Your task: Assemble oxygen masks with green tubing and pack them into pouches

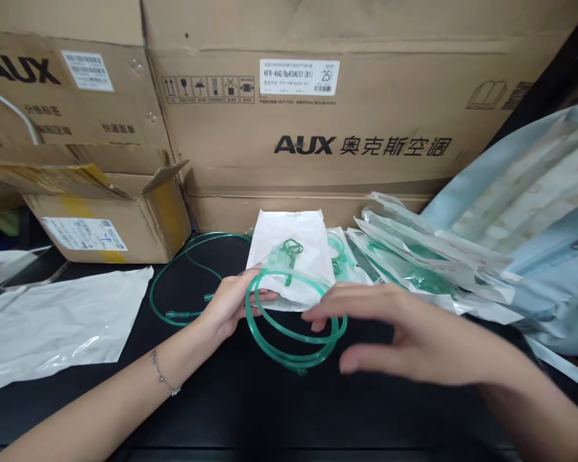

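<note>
My left hand (pixel 234 298), with a bracelet at the wrist, grips a coil of clear green tubing (pixel 289 356) at its left side. The loops hang over the black table. Slightly blurred, my right hand (pixel 366 327) is beside the coil's right side, thumb and fingers spread; whether its fingertips touch the tubing I cannot tell. Behind the coil is a white pouch (pixel 289 224), with a green strap (pixel 293 256) and a clear piece in front of it. Another length of green tubing (pixel 155 301) with end connectors (pixel 178 314) lies on the table left of my hands.
Several clear-and-white packets with green contents (pixel 414 256) are piled at the right, against a light blue bag (pixel 553 256). A white plastic bag (pixel 77 321) lies at the left. An open carton (pixel 149 221) and a large AUX box (pixel 366 122) stand behind.
</note>
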`<state>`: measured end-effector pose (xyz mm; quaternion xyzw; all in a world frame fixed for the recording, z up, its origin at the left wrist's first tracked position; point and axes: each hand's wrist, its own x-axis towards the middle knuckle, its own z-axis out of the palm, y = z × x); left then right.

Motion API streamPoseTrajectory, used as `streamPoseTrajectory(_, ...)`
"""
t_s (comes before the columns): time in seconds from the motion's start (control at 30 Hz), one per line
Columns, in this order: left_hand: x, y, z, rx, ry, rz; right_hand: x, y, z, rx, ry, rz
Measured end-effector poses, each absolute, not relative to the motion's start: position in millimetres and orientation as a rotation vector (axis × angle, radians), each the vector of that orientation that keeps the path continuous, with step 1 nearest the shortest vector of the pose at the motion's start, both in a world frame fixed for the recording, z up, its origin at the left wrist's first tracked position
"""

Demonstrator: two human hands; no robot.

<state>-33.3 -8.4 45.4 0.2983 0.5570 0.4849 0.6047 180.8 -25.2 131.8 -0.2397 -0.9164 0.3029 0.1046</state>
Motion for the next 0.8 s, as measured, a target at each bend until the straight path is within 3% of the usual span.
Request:
streamPoseTrajectory(0.13, -31, -8, 47, 0.681, 1.285, 1.134, 164, -29, 104, -0.763, -2.648, 0.733)
streamPoseTrajectory(0.53, -34, -6, 43, 0.743, 1.265, 1.146, 123, 4, 75, -1.085, -2.618, 0.735)
streamPoseTrajectory(0.8, -34, -9, 47, 0.733, 1.278, 1.082, 108, 12, 83, -1.313, -2.726, 0.283)
